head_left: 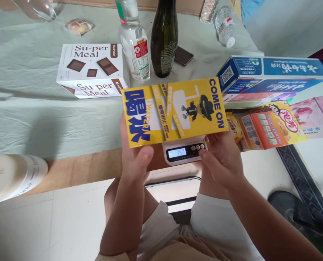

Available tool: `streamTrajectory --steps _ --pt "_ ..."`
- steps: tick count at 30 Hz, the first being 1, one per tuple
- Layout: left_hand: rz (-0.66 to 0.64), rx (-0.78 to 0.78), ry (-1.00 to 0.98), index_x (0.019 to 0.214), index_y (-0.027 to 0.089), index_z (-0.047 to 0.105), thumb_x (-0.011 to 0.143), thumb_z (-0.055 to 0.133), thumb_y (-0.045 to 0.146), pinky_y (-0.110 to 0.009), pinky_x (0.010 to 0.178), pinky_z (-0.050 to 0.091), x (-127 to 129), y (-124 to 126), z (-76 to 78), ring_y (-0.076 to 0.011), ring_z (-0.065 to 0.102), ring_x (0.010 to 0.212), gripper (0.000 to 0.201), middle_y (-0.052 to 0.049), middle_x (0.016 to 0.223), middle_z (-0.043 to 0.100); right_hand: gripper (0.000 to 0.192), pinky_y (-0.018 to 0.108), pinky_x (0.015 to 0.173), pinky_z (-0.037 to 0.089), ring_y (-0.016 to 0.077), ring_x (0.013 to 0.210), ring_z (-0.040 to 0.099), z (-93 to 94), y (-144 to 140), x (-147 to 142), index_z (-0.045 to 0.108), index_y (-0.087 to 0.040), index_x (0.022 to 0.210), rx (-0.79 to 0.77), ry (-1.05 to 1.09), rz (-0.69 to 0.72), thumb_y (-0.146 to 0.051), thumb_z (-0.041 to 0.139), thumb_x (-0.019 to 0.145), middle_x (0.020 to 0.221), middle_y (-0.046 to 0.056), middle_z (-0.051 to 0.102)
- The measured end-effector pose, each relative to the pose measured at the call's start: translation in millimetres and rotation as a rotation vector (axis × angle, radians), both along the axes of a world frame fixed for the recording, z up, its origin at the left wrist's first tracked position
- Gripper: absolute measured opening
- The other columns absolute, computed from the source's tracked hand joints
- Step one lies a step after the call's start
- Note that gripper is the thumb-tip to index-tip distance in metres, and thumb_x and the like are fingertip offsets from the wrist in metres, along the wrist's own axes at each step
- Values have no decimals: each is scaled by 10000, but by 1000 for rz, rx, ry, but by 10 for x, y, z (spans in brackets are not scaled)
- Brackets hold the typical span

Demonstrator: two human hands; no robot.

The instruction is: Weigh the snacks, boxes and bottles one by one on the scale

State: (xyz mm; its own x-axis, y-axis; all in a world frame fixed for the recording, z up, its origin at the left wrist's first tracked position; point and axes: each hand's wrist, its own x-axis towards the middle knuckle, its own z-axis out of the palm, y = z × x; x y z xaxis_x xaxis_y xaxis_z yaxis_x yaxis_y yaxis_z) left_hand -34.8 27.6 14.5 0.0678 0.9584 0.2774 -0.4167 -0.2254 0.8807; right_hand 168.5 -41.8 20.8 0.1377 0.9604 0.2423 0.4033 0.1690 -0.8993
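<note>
Yellow box [175, 110] lies flat on the small scale [183, 150], at the near edge of the bench [41, 119]; display reads 357. Left hand [134, 156] grips the box's left end, fingers clamped on it, thumb under the lower edge. Right hand [221, 159] sits by the scale buttons, fingers loosely curled, touching the scale front; grip on the box: cannot tell. For a true reading, judged best: release the box fully, keep it centred, avoid the neighbouring cartons [270, 125]. Both forearms reach forward over the lap.
</note>
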Motion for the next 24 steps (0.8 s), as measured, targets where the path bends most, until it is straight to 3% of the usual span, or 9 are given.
streamTrajectory --steps 2,5,10,13,18,20,22,24 --pt "92 34 -31 1246 405 753 865 758 670 -504 1123 612 -5 -15 141 -340 680 1350 465 -50 1281 752 712 606 1288 512 311 1604 466 46 -34 -37 416 -375 1615 -3 -19 14 -477 669 957 1615 59 567" --pt "156 32 -40 1165 392 771 838 767 671 -558 1145 589 -27 -45 330 -370 666 1370 430 -66 1137 778 725 599 1303 494 306 1577 503 111 -57 -61 388 -367 1635 12 -4 63 -487 653 971 1617 56 573" --pt "159 0 -2 1141 346 765 818 793 635 -569 1183 552 -4 -98 412 -384 667 1378 435 -78 1109 795 640 542 1161 607 290 1403 658 164 -73 -11 443 -356 1618 16 61 127 -442 620 1008 1492 66 677" --pt "139 14 -2 1056 357 775 766 819 598 -530 1138 585 82 -99 504 -376 640 1416 380 -63 1073 812 656 521 1108 625 293 1358 676 218 -76 56 455 -344 1619 74 98 139 -444 635 996 1462 74 696" --pt "91 -13 32 1001 332 748 660 939 531 -416 1131 584 149 -38 1005 -330 635 1407 439 -10 1035 802 598 527 1243 527 282 1446 618 509 63 153 502 -366 1581 242 172 172 -452 604 998 1543 45 644" --pt "72 -37 6 970 258 717 791 868 435 -347 1181 541 150 39 1228 -277 652 1382 293 4 1049 780 603 518 1298 480 275 1486 588 681 204 159 496 -372 1581 280 197 196 -461 594 992 1581 33 614" --pt "51 -48 -88 965 180 676 957 659 322 -312 1222 493 174 158 1396 -222 672 1353 143 -7 1048 748 614 506 1345 433 272 1542 540 858 384 138 499 -395 1567 286 205 202 -518 598 974 1627 4 574" --pt "61 -68 -187 961 142 633 1019 456 250 -336 1220 495 239 317 1498 -195 700 1295 215 -22 1007 718 621 502 1375 401 273 1606 470 1016 557 111 515 -419 1545 264 205 199 -584 600 952 1669 -31 530"
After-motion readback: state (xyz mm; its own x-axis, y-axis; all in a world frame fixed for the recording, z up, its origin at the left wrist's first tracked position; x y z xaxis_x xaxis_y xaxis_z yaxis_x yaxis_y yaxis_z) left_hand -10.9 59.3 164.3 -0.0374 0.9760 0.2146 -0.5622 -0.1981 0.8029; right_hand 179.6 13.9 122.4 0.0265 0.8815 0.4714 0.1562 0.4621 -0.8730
